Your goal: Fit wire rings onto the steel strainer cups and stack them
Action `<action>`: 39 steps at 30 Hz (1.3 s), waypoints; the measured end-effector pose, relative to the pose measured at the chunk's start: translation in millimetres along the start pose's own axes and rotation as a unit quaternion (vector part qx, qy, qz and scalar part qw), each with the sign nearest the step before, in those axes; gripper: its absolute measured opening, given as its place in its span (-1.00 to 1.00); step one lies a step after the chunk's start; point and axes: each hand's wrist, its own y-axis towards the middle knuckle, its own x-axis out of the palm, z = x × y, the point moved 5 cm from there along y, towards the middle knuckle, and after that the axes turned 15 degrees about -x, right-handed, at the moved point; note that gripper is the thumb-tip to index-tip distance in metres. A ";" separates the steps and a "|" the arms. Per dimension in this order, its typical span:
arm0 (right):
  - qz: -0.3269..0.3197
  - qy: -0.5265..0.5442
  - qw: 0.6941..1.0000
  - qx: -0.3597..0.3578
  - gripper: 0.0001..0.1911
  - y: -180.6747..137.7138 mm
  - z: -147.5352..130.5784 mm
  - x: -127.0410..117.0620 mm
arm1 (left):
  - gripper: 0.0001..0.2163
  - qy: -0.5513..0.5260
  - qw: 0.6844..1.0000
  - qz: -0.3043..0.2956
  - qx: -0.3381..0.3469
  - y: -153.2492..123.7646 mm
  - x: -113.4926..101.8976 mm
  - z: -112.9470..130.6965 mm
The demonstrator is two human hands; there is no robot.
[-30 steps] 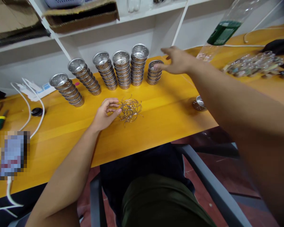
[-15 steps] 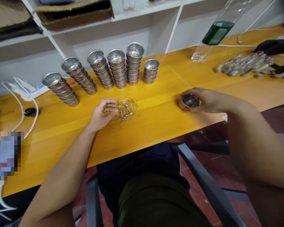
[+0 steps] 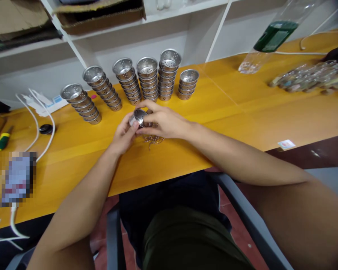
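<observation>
Between my two hands is a small perforated metal cup [image 3: 139, 117], tilted, its opening turned partly up toward me. My left hand [image 3: 124, 134] is closed on its left side, thumb at the near edge. From the right, my right hand [image 3: 165, 122] grips the cup's rim, with fingers curled over the opening. What lies inside the cup is mostly covered by my fingers. Just below my right hand, a tangle of thin bent metal wires [image 3: 153, 139] rests on the table, partly hidden. Behind the hands stand several stacks of matching perforated cups [image 3: 147, 75].
A clear plastic bottle [image 3: 274, 37] with a green label stands at the back right, near a pile of clear-wrapped items [image 3: 310, 77]. White cables [image 3: 49, 112], a black round cap [image 3: 46, 129] and a screwdriver [image 3: 2, 140] lie left. A chair armrest [image 3: 248, 217] is below the table edge.
My right hand has carried the cup leftward from the right side of the table to above the wires. My left hand has left the wires and now holds the cup too.
</observation>
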 end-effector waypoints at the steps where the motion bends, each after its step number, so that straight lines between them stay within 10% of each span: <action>1: 0.011 0.008 1.000 -0.003 -0.60 3.0 2.6 4.2 | -0.34 -0.012 1.000 0.011 0.003 1.4 -2.9 0.2; 29: 0.099 0.314 0.940 0.093 -0.17 -23.6 71.0 43.5 | -0.21 0.027 0.996 0.071 -0.035 8.4 -14.8 0.3; 39: 0.130 0.433 0.884 0.119 -0.27 -32.4 67.7 14.1 | -0.22 -0.056 0.988 0.110 -0.089 5.9 -14.5 8.2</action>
